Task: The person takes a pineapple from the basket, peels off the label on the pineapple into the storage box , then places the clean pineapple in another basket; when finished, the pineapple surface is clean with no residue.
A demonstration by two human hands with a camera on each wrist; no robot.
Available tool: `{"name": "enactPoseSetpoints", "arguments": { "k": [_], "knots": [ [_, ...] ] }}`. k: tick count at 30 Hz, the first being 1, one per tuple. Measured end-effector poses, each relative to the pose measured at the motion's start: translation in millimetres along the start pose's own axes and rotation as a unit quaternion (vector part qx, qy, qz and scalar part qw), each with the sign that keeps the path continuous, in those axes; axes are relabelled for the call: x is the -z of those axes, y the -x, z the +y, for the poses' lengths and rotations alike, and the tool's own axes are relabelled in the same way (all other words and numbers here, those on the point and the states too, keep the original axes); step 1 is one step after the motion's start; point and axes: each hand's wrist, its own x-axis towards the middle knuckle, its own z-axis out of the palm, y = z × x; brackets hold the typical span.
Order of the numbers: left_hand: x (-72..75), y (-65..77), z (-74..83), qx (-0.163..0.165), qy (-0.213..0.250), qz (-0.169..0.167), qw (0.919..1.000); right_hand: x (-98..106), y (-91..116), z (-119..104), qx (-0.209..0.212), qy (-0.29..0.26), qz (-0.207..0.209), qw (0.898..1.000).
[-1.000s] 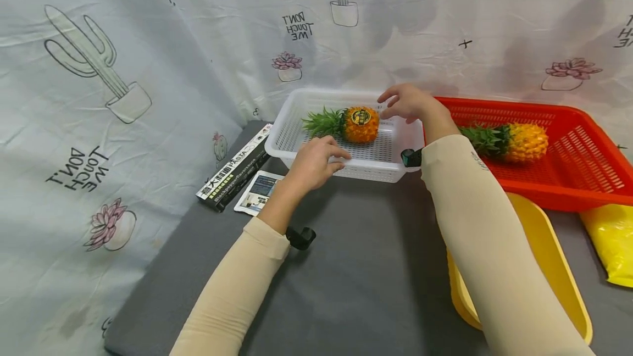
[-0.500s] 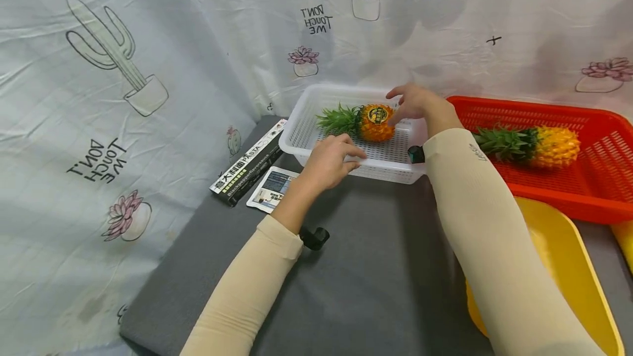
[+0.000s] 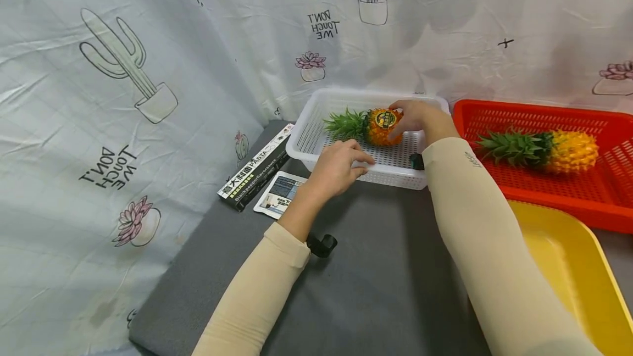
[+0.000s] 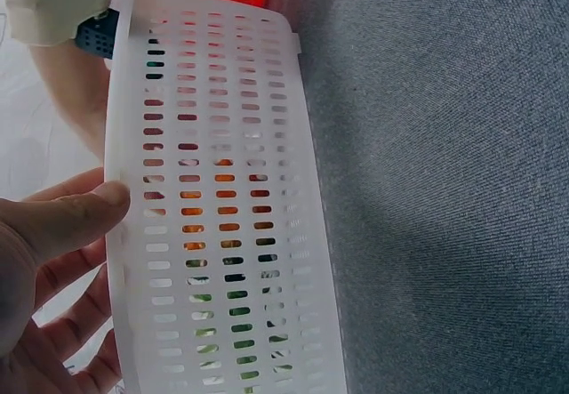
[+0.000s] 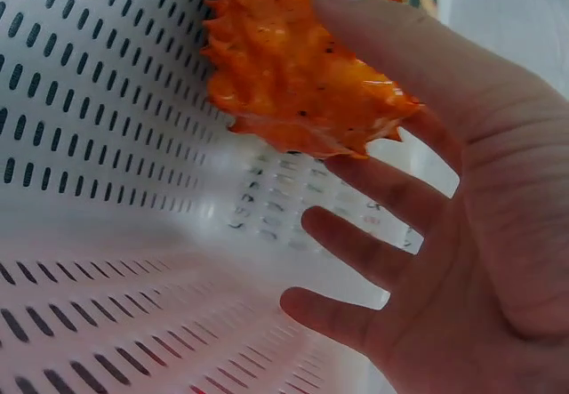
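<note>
A white perforated plastic basket stands at the back of the table. In it lies an orange pineapple with a dark round label, its green leaves pointing left. My right hand reaches in from the right and holds the fruit's end. In the right wrist view the thumb lies over the orange pineapple, one finger goes behind it, and the other fingers are spread. My left hand is at the near rim; in the left wrist view its thumb presses the white basket's rim, fingers behind.
A red basket with a yellow pineapple stands to the right. In front of it is a yellow tray, partly behind the right sleeve. A black pasta box and a white packet lie left. A printed curtain hangs behind.
My right hand has moved left and down from beside the orange pineapple onto its end. The left hand stays at the rim. The head view has shifted.
</note>
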Motion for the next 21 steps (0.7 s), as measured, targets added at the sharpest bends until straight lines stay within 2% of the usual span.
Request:
{"name": "enactPoseSetpoints", "arguments": {
  "k": [8, 17, 21],
  "knots": [
    [-4.9, -8.9, 10.0, -0.027, 0.004, 0.010, 0.9996, 0.2, -0.1, 19.2, -0.003, -0.001, 0.017, 1.000],
    [-2.8, 0.7, 1.4, 0.000, 0.001, 0.010, 0.9999, -10.0, -8.9, 2.0, 0.007, 0.003, 0.028, 1.000],
    [-3.5, -2.2, 1.2, -0.002, 0.004, 0.009, 0.9999, -6.9, -8.7, 3.5, 0.010, 0.003, 0.023, 1.000]
  ]
}}
